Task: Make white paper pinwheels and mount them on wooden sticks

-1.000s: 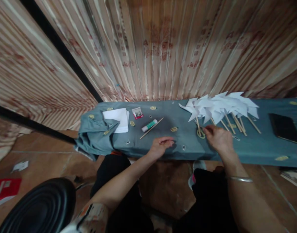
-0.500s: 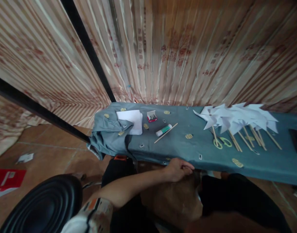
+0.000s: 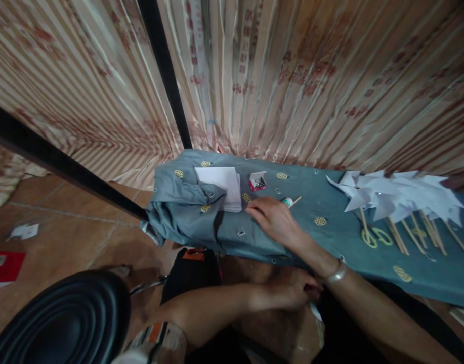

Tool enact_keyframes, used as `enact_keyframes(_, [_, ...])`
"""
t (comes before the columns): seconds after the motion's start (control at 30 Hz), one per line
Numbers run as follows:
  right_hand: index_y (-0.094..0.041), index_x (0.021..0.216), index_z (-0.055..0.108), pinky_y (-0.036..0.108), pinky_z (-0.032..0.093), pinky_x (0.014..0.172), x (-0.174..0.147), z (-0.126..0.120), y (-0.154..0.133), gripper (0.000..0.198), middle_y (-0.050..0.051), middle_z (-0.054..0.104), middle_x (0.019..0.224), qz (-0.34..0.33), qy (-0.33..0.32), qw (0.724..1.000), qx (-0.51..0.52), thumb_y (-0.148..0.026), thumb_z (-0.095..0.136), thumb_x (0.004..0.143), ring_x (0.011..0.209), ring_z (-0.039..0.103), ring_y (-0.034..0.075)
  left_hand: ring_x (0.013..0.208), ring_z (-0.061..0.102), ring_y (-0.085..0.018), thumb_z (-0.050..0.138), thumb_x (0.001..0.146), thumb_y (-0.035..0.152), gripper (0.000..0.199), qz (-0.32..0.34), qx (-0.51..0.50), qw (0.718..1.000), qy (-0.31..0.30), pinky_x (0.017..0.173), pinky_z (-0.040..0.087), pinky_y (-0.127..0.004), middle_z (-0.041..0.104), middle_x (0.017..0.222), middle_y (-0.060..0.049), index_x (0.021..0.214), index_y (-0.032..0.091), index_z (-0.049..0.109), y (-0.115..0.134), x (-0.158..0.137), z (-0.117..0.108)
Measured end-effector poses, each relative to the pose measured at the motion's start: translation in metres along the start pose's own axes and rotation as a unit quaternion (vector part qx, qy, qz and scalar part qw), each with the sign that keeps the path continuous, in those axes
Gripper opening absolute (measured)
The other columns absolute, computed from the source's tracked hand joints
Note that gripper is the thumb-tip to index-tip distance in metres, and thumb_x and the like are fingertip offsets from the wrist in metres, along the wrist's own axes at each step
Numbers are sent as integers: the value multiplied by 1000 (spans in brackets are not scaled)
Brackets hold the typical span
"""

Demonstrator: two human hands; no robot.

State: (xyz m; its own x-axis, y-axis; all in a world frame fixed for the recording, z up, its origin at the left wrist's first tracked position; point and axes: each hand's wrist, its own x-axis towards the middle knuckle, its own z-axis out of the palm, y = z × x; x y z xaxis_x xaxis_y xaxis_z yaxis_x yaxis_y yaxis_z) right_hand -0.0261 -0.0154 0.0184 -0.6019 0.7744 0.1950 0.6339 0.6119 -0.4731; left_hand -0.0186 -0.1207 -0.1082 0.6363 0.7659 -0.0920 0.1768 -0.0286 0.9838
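Observation:
My right hand (image 3: pixel 271 220) reaches across the bench, palm down, its fingers stretched out and bent a little downward. Its fingertips are just right of a stack of white paper (image 3: pixel 218 182), and I see nothing in them. Partly under that hand lies a glue stick (image 3: pixel 287 201), with a thin wooden stick (image 3: pixel 296 201) beside it. Behind the hand is a small open red box (image 3: pixel 258 182) of metal pieces. Low in front of the bench, my left hand (image 3: pixel 294 289) has curled fingers, partly behind my right wrist; whatever they hold, if anything, is hidden.
White paper pinwheels (image 3: pixel 402 194) on wooden sticks lie at the right of the cloth-covered bench (image 3: pixel 330 237). Green-handled scissors (image 3: pixel 376 236) are by their sticks. A black round stool (image 3: pixel 60 318) stands at the lower left; dark poles (image 3: pixel 167 76) and curtains are behind.
My right hand has come into view from the lower right and reached over the glue stick. My left hand has dropped from the bench edge toward my lap. The view has shifted left.

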Motion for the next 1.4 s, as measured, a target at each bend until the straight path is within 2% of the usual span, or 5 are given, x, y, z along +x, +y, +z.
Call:
enact_keyframes(0.2, [-9, 126, 61, 46, 49, 103, 44, 44, 44, 38, 23, 61, 135, -117, -54, 974, -186, -25, 62, 92, 118, 61, 32, 89, 74, -23, 65, 84, 17, 28, 7, 62, 998, -13, 82, 53, -28, 79, 98, -12, 109, 12, 77, -2, -12, -1])
enact_keyframes(0.63, [-5, 104, 67, 36, 46, 76, 61, 29, 26, 26, 19, 71, 101, -193, -155, 923, -294, -4, 43, 94, 91, 65, 28, 93, 72, -22, 57, 93, 27, 32, 25, 124, 992, -29, 85, 51, -28, 78, 102, -11, 117, 14, 73, 32, -23, -29])
enact_keyframes(1.0, [-11, 96, 71, 33, 41, 69, 76, 11, 19, 25, 14, 74, 94, -206, -190, 902, -330, -15, 46, 99, 90, 66, 25, 94, 73, -22, 56, 93, 25, 31, 15, 115, 993, -27, 82, 52, -26, 78, 107, -11, 117, 14, 73, 30, -16, -30])
enact_keyframes(1.23, [-12, 85, 70, 31, 40, 67, 63, -24, 17, 23, 11, 72, 84, -246, -147, 917, -278, -13, 50, 97, 79, 63, 21, 98, 73, -22, 59, 89, 19, 30, 22, 125, 992, -4, 86, 53, -29, 77, 111, -10, 116, 15, 73, 26, -9, -32])
enact_keyframes(1.4, [-15, 92, 72, 30, 47, 71, 25, -75, 18, 28, 9, 75, 88, -165, 48, 971, -165, -26, 47, 101, 80, 68, 21, 103, 71, -21, 61, 90, 20, 26, -7, 84, 994, 64, 94, 52, -30, 78, 110, -7, 111, 17, 76, 37, -5, -45])
